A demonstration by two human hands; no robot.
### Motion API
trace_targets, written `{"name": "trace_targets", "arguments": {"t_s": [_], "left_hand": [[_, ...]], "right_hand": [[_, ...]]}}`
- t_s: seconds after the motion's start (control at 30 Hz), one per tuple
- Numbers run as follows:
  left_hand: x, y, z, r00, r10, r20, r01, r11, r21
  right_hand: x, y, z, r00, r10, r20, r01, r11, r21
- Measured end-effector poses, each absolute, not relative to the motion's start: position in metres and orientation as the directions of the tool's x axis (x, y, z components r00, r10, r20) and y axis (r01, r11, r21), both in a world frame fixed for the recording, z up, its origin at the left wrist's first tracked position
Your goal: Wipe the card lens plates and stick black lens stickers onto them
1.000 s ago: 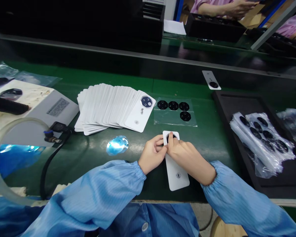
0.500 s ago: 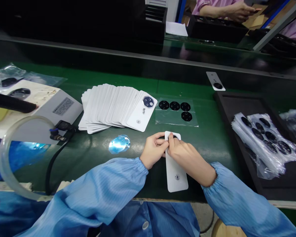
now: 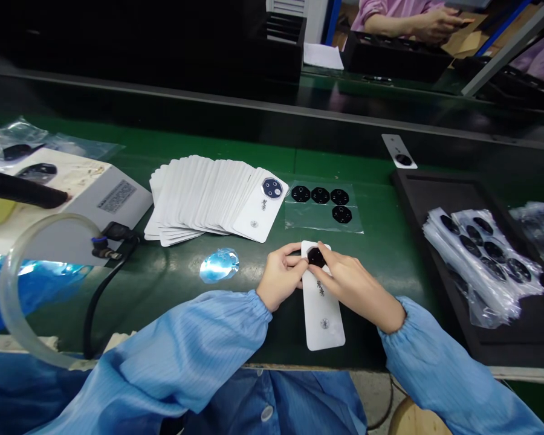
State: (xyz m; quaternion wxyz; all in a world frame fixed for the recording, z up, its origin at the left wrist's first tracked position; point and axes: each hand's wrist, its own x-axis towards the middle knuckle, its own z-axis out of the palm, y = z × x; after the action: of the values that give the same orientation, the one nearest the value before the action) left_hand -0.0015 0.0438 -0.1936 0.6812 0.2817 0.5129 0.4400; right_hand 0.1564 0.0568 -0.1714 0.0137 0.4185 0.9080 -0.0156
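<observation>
A white phone back panel (image 3: 323, 323) lies tilted slightly near the table's front edge, with printed characters down its middle. My left hand (image 3: 281, 273) is closed on its upper left edge, the thumb near the black piece and some fingertips hidden under the panel. At the panel's top sits a black octagonal camera lens cover (image 3: 316, 257). My right hand (image 3: 349, 281) has its thumb and index finger around the right side of this cover, touching its edge. Beyond my hands, a clear film sheet (image 3: 308, 222) carries several more black covers (image 3: 320, 195).
Left of the sheet, many white panels (image 3: 199, 196) lie fanned out. A shiny blue film piece (image 3: 219, 265) is nearer. On the left stands a white machine (image 3: 118, 199) with a hose (image 3: 9, 290). At right, a black tray (image 3: 453, 187) holds bagged covers (image 3: 485, 266). A co-worker's hands (image 3: 437, 25) show behind.
My right fingers have shifted off the top of the black cover to its right side, uncovering it and the printed characters below. My left hand has stayed on the panel.
</observation>
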Motion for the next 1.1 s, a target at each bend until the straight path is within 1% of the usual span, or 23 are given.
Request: {"name": "trace_targets", "arguments": {"t_s": [0.13,0.27,0.5,0.7,1.1], "left_hand": [[0.000,0.043,-0.197,0.068,0.891,-0.449,-0.309,0.447,0.839],[0.001,0.042,-0.198,0.064,0.894,-0.444,-0.319,0.440,0.840],[0.003,0.042,-0.196,0.042,0.895,-0.443,-0.334,0.431,0.838],[0.004,0.041,-0.196,0.030,0.892,-0.451,-0.344,0.433,0.834],[0.004,0.043,-0.197,0.037,0.879,-0.475,-0.357,0.455,0.816]], "right_hand": [[0.148,0.044,-0.178,-0.626,0.780,-0.011,0.774,0.622,0.118],[0.143,0.039,-0.184,-0.620,0.782,0.058,0.771,0.594,0.231],[0.143,0.043,-0.189,-0.679,0.723,0.126,0.714,0.611,0.340],[0.143,0.048,-0.190,-0.718,0.690,0.092,0.669,0.648,0.363],[0.143,0.052,-0.186,-0.721,0.690,-0.062,0.646,0.702,0.298]]}}
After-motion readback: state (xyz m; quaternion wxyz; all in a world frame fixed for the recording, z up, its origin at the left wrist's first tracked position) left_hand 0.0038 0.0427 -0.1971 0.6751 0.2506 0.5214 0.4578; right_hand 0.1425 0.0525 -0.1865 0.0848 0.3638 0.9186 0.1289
